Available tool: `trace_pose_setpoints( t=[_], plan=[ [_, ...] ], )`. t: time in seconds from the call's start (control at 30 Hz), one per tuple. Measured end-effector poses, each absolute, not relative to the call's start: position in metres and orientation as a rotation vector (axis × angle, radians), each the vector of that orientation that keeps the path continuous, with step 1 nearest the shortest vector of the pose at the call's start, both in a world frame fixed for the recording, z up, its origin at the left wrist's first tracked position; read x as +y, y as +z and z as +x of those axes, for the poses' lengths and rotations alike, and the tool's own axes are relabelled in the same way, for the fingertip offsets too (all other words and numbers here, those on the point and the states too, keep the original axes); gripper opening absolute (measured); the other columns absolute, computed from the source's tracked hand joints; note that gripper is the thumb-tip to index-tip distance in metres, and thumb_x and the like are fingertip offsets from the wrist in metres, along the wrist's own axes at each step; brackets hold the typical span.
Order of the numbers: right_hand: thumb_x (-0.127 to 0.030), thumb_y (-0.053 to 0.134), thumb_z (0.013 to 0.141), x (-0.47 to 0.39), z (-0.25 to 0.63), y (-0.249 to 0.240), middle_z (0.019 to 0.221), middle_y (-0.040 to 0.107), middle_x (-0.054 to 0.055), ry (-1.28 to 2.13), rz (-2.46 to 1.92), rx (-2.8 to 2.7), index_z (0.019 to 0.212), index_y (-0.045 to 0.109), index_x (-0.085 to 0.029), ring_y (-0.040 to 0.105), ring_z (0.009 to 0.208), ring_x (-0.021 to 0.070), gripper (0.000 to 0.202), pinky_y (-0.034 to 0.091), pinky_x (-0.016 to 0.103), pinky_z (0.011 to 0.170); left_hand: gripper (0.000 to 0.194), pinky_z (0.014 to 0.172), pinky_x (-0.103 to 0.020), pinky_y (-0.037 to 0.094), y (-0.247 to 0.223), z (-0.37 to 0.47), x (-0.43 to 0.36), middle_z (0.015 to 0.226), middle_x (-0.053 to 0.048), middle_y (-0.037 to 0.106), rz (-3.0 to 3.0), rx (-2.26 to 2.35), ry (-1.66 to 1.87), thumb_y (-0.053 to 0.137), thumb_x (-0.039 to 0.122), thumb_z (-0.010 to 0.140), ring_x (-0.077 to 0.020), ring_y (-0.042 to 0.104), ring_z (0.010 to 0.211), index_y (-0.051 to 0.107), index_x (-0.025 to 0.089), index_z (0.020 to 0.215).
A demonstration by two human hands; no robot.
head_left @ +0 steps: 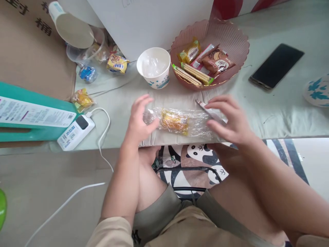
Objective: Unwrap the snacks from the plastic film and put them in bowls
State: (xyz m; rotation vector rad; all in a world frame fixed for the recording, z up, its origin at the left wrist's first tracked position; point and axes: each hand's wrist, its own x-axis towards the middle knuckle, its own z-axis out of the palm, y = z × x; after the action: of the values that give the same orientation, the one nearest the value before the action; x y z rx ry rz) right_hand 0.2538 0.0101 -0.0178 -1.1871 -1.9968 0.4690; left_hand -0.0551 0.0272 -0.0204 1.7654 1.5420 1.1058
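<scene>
A yellow snack packet (174,120) lies in clear crinkled plastic film (199,123) near the cloth's front edge. My left hand (140,118) is at the film's left end, with fingers curved, thumb apart, and nothing seen in its grasp. Over the film's right end, my right hand (228,118), slightly blurred, has a slim grey pointed strip (214,115) between thumb and fingers. The strip points up and left; its kind cannot be made out. A white paper cup (157,82) with clear plastic inside stands beyond my left hand.
A pink ribbed bowl (180,37) holds several wrapped snacks at the back. A dark phone (277,65) lies to the right, a patterned cup (318,91) beyond it. At left are a white power bank (76,132) with a cable, a teal container (33,111) and small packets (117,64).
</scene>
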Motion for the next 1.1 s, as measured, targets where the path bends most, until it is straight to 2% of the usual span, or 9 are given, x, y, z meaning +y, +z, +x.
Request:
trace_pose_setpoints(
  t=[0.07,0.13,0.27,0.4,0.5,0.63,0.73,0.93,1.1],
  plan=[
    [-0.047,0.067,0.087,0.005,0.246,-0.019,0.132,0.065,0.013,0.509,-1.062,-2.248,0.123,0.068,-0.026,0.06,0.121,0.0334,0.042,0.044,0.051,0.1,0.033,0.116,-0.049,0.04,-0.018,-0.052,0.025,0.137,-0.007,0.062,1.937,1.458,0.932,0.078,0.018,0.069,-0.0322,0.053,0.134,0.074,0.026,0.102],
    [-0.042,0.064,0.09,0.002,0.24,-0.023,0.138,0.064,0.011,0.462,-1.103,-2.37,0.122,0.068,-0.028,0.054,0.13,0.0354,0.035,0.039,0.053,0.103,0.01,0.107,-0.047,0.047,-0.017,-0.051,0.025,0.125,-0.008,0.068,1.993,1.464,0.87,0.071,0.023,0.081,-0.0288,0.063,0.118,0.075,0.024,0.09],
    [-0.03,0.055,0.096,0.004,0.235,-0.026,0.12,0.073,0.007,0.417,-1.255,-2.287,0.096,0.072,-0.029,0.06,0.121,0.0307,0.017,0.038,0.049,0.1,0.011,0.093,-0.042,0.052,-0.014,-0.053,0.024,0.096,-0.006,0.072,2.01,1.464,0.933,0.062,0.028,0.09,-0.0241,0.067,0.095,0.071,0.024,0.084],
    [-0.028,0.054,0.097,0.008,0.238,-0.024,0.108,0.075,0.007,0.346,-1.413,-2.116,0.091,0.073,-0.027,0.065,0.111,0.0289,0.02,0.041,0.048,0.097,0.023,0.106,-0.047,0.047,-0.011,-0.052,0.021,0.119,-0.007,0.072,2.085,1.334,0.783,0.083,0.033,0.071,-0.0307,0.062,0.116,0.075,0.026,0.091],
    [-0.021,0.053,0.097,0.01,0.241,-0.024,0.109,0.075,0.007,0.256,-1.515,-2.065,0.094,0.074,-0.027,0.063,0.118,0.0304,0.022,0.041,0.049,0.098,0.004,0.099,-0.043,0.05,-0.011,-0.046,0.018,0.109,-0.007,0.075,2.064,1.325,0.778,0.075,0.027,0.079,-0.0273,0.066,0.106,0.075,0.025,0.082],
    [-0.013,0.052,0.093,0.007,0.24,-0.021,0.108,0.073,0.008,0.032,-1.47,-1.935,0.097,0.072,-0.027,0.065,0.107,0.0287,0.025,0.046,0.047,0.09,0.015,0.073,-0.031,0.052,-0.012,-0.033,0.015,0.078,-0.003,0.072,1.849,1.38,0.947,0.065,0.029,0.09,-0.0178,0.066,0.074,0.07,0.021,0.079],
    [-0.01,0.053,0.091,-0.003,0.227,-0.017,0.098,0.072,0.006,0.104,-1.047,-2.004,0.102,0.069,-0.026,0.067,0.089,0.0221,0.025,0.052,0.039,0.077,0.029,0.056,-0.024,0.047,-0.012,-0.021,0.012,0.07,-0.002,0.067,1.572,1.319,1.134,0.064,0.044,0.094,-0.0121,0.059,0.06,0.065,0.019,0.078],
    [-0.01,0.048,0.096,-0.02,0.191,-0.025,0.14,0.068,0.011,0.196,-0.891,-2.257,0.128,0.065,-0.019,0.058,0.135,0.0278,0.037,0.052,0.044,0.104,0.038,0.037,-0.017,0.027,-0.005,0.003,0.005,0.072,0.001,0.06,1.147,1.118,1.261,0.07,0.057,0.089,-0.0068,0.046,0.05,0.058,0.022,0.08],
    [-0.014,0.053,0.094,-0.022,0.187,-0.025,0.148,0.062,0.013,0.129,-1.06,-2.302,0.131,0.065,-0.019,0.06,0.128,0.0316,0.039,0.051,0.044,0.092,0.043,0.035,-0.02,0.015,0.006,0.011,0.005,0.07,0.002,0.054,0.936,1.152,1.401,0.077,0.059,0.082,-0.0058,0.04,0.048,0.054,0.023,0.079]
  ],
)
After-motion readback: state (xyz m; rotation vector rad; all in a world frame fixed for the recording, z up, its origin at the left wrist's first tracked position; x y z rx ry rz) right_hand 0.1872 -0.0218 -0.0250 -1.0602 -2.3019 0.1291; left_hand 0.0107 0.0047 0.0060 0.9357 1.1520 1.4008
